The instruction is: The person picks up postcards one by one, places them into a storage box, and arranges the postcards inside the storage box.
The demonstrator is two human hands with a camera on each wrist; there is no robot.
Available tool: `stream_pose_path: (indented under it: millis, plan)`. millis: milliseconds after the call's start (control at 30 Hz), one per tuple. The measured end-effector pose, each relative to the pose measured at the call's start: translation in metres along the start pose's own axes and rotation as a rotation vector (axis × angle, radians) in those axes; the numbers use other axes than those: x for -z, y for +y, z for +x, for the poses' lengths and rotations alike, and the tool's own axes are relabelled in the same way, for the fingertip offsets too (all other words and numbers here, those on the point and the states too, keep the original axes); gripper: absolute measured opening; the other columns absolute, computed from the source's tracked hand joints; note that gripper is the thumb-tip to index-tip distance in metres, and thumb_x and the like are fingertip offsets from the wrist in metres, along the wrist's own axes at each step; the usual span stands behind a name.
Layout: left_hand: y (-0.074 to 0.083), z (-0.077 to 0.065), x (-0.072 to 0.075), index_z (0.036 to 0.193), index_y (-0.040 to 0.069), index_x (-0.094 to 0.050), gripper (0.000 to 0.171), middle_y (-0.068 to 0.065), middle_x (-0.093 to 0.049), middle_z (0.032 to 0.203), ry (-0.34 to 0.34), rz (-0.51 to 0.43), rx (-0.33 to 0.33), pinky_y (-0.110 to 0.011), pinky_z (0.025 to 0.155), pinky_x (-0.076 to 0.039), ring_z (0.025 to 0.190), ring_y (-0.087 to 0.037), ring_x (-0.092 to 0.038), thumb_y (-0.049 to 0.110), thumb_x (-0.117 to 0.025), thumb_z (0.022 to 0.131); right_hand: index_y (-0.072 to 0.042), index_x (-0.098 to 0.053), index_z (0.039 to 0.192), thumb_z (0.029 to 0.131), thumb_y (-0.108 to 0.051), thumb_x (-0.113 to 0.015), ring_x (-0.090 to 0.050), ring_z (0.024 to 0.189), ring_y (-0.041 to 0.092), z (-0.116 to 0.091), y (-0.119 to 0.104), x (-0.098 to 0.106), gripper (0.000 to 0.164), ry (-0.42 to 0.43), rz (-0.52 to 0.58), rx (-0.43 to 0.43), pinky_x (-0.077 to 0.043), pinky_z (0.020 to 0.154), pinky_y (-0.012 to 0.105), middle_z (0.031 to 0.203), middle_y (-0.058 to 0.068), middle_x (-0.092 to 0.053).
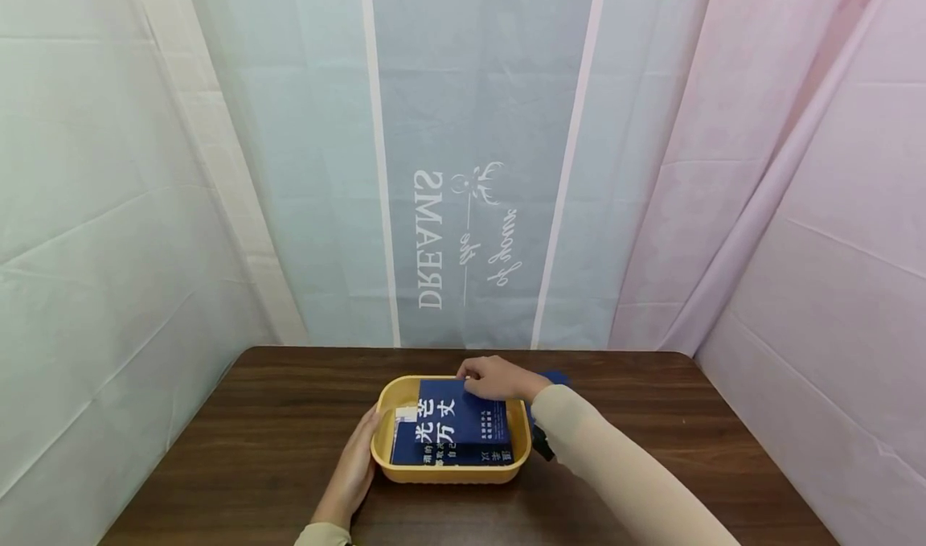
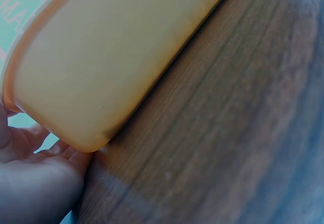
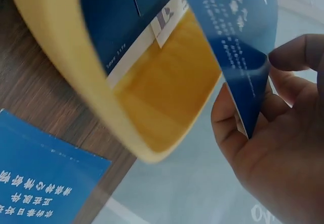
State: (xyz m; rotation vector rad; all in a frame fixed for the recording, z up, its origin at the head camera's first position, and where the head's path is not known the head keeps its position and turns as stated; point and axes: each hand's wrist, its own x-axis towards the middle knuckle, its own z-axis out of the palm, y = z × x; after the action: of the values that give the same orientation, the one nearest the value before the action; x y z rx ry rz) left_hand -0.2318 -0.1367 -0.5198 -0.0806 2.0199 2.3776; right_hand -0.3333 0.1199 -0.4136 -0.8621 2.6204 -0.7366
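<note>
A yellow plastic tub (image 1: 452, 475) stands on the table with blue printed pieces inside. My left hand (image 1: 357, 459) lies along its left side; in the left wrist view the fingers (image 2: 68, 155) touch the outside of the tub near its base. Above the tub, my right hand (image 1: 495, 378) pinches the edge of a thin blue card (image 1: 463, 413) with large white characters. In the right wrist view that card (image 3: 238, 57) bends between thumb and fingers. Beneath it lies another dark blue printed piece (image 1: 408, 452), partly covered, with a white label (image 3: 167, 21) beside it.
On the table (image 1: 289, 417), to the right of the tub, lies another blue card (image 3: 45, 173) with white writing, mostly hidden by my right arm in the head view. Fabric curtains (image 1: 485, 128) hang at the back and on both sides.
</note>
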Motion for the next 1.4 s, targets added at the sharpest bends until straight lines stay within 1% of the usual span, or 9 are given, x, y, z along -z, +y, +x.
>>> stream_pose_path:
  millis: [167,300,433,533,600,700,833,1133,1400]
  plan:
    - [0.001,-0.001,0.0,0.158,-0.003,-0.015,0.069,-0.027,-0.009,0.163,0.009,0.004,0.012,-0.057,0.119,-0.008,0.149,-0.041,-0.007,0.043,-0.033,0.11,-0.019,-0.068,0.115,0.1,-0.017,-0.057,-0.061,0.093,0.013,0.008,-0.011,-0.01,0.018,-0.096,-0.041,-0.008,-0.054,0.084,0.036,0.109,-0.003,-0.065]
    - [0.0,-0.001,0.0,0.158,-0.004,-0.015,0.068,-0.027,-0.009,0.163,-0.006,-0.004,-0.005,-0.056,0.119,-0.008,0.149,-0.041,-0.007,0.042,-0.032,0.11,-0.021,-0.069,0.112,0.099,-0.015,-0.059,-0.063,0.101,0.014,0.018,-0.02,-0.02,0.017,-0.125,-0.074,-0.014,-0.054,0.086,0.036,0.116,-0.001,-0.066]
    - [-0.001,-0.001,0.001,0.158,-0.004,-0.014,0.068,-0.027,-0.008,0.163,-0.018,-0.008,-0.014,-0.056,0.119,-0.006,0.149,-0.041,-0.006,0.042,-0.031,0.11,-0.02,-0.066,0.113,0.093,-0.017,-0.07,-0.063,0.099,0.012,0.028,-0.027,-0.032,0.021,-0.107,-0.136,-0.043,-0.055,0.085,0.032,0.115,-0.001,-0.067]
    - [-0.001,-0.001,0.001,0.158,-0.003,-0.015,0.068,-0.026,-0.009,0.163,-0.012,-0.009,-0.003,-0.056,0.119,-0.006,0.15,-0.04,-0.006,0.042,-0.032,0.11,-0.019,-0.063,0.116,0.084,-0.023,-0.083,-0.061,0.094,0.009,0.033,-0.031,-0.04,0.038,-0.074,-0.232,-0.067,-0.055,0.085,0.031,0.108,-0.004,-0.066]
    - [-0.001,-0.001,0.001,0.158,-0.003,-0.014,0.068,-0.027,-0.009,0.163,-0.017,-0.001,-0.005,-0.057,0.119,-0.006,0.15,-0.041,-0.005,0.043,-0.031,0.11,-0.019,-0.061,0.118,0.078,-0.028,-0.088,-0.062,0.094,0.01,0.035,-0.033,-0.046,0.049,-0.046,-0.321,-0.071,-0.055,0.086,0.032,0.106,-0.004,-0.066]
    - [0.0,-0.001,0.001,0.158,-0.003,-0.014,0.068,-0.026,-0.008,0.163,-0.025,-0.004,-0.007,-0.056,0.119,-0.005,0.15,-0.04,-0.004,0.043,-0.031,0.11,-0.018,-0.06,0.121,0.075,-0.036,-0.091,-0.064,0.097,0.013,0.037,-0.036,-0.053,0.058,-0.01,-0.453,-0.061,-0.055,0.087,0.034,0.106,-0.003,-0.067]
    - [0.0,-0.001,0.002,0.158,-0.003,-0.012,0.069,-0.026,-0.006,0.164,-0.035,-0.011,-0.012,-0.056,0.119,-0.004,0.15,-0.04,-0.003,0.043,-0.03,0.11,-0.016,-0.062,0.122,0.074,-0.04,-0.091,-0.066,0.1,0.016,0.041,-0.041,-0.06,0.061,0.02,-0.568,-0.061,-0.057,0.085,0.036,0.109,0.0,-0.068]
    - [0.0,-0.001,0.001,0.158,-0.005,-0.013,0.068,-0.027,-0.007,0.163,-0.038,-0.018,-0.02,-0.055,0.119,-0.004,0.15,-0.04,-0.003,0.04,-0.032,0.111,-0.014,-0.061,0.131,0.075,-0.041,-0.089,-0.067,0.1,0.02,0.045,-0.049,-0.066,0.068,0.014,-0.633,-0.113,-0.058,0.078,0.036,0.111,0.004,-0.069]
    - [0.001,-0.002,0.002,0.158,-0.004,-0.013,0.067,-0.026,-0.007,0.164,-0.039,-0.022,-0.019,-0.055,0.119,-0.004,0.15,-0.039,-0.003,0.04,-0.03,0.111,-0.014,-0.067,0.116,0.073,-0.036,-0.092,-0.067,0.09,0.016,0.045,-0.056,-0.069,0.055,0.037,-0.663,-0.136,-0.058,0.072,0.035,0.1,0.001,-0.069]
